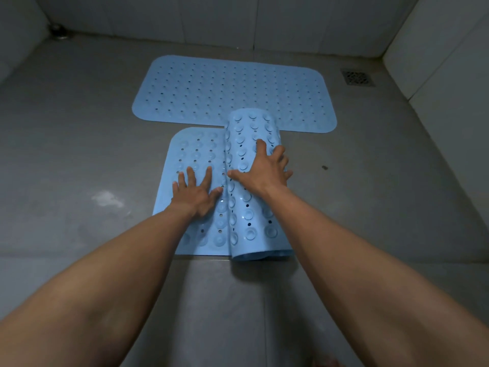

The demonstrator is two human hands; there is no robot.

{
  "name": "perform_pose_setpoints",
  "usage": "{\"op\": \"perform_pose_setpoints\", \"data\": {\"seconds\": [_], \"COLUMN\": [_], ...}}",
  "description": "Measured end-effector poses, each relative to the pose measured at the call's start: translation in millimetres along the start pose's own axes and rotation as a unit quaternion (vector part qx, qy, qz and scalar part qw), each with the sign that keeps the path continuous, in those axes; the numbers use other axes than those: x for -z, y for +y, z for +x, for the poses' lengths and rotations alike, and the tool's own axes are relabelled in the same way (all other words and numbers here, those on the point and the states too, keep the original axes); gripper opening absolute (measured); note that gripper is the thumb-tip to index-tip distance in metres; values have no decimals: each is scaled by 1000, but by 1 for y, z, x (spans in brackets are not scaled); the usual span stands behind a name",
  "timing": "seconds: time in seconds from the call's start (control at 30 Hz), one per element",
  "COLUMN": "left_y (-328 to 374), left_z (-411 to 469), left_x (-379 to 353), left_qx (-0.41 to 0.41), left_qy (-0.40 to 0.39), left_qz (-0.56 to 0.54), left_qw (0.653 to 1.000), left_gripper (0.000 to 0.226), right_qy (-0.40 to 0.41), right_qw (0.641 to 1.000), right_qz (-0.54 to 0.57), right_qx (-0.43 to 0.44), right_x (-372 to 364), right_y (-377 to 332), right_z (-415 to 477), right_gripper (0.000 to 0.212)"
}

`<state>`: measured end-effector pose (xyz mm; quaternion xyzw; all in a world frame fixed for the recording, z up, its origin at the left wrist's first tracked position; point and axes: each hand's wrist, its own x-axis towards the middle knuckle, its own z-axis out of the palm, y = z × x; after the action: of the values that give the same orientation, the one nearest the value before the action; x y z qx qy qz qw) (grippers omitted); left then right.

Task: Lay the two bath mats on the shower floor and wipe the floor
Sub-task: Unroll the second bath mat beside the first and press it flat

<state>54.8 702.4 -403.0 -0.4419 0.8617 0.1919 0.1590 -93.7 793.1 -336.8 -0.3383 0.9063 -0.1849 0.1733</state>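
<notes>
Overlapping far mat [232,94], rolled mat [251,221] underlies right hand [260,172].

A far mat [232,94] is spread flat on the shower floor [79,144], near the back wall. A near mat [195,154] is laid just before it, its right part curled into a roll [251,215]. The left hand [195,193] is laid on the flat part, the right hand [262,173] on the roll. A drain [357,77] is set far right, well apart from both mats.
</notes>
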Motion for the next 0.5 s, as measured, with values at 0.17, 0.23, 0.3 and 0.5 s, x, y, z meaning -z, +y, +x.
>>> {"op": "perform_pose_setpoints", "data": {"seconds": [0.17, 0.23, 0.3, 0.5], "left_y": [-1, -3, -10, -1], "left_z": [-2, -1, 0, 8], "left_x": [-6, -4, -1, -2], "left_qx": [5, 3, 13, 60], "left_qy": [-27, -30, -30, -8], "left_qz": [27, 26, 22, 41], "left_qw": [999, 999, 999, 997], "left_gripper": [72, 72, 72, 70], "right_qy": [-13, -21, -30, -44], "right_qw": [999, 999, 999, 996], "right_qz": [-15, -16, -8, -69], "right_qx": [-28, -30, -23, -23], "right_x": [9, 9, 10, 9], "right_y": [15, 18, 19, 21], "right_z": [1, 1, 2, 2], "right_gripper": [94, 85, 76, 80]}}
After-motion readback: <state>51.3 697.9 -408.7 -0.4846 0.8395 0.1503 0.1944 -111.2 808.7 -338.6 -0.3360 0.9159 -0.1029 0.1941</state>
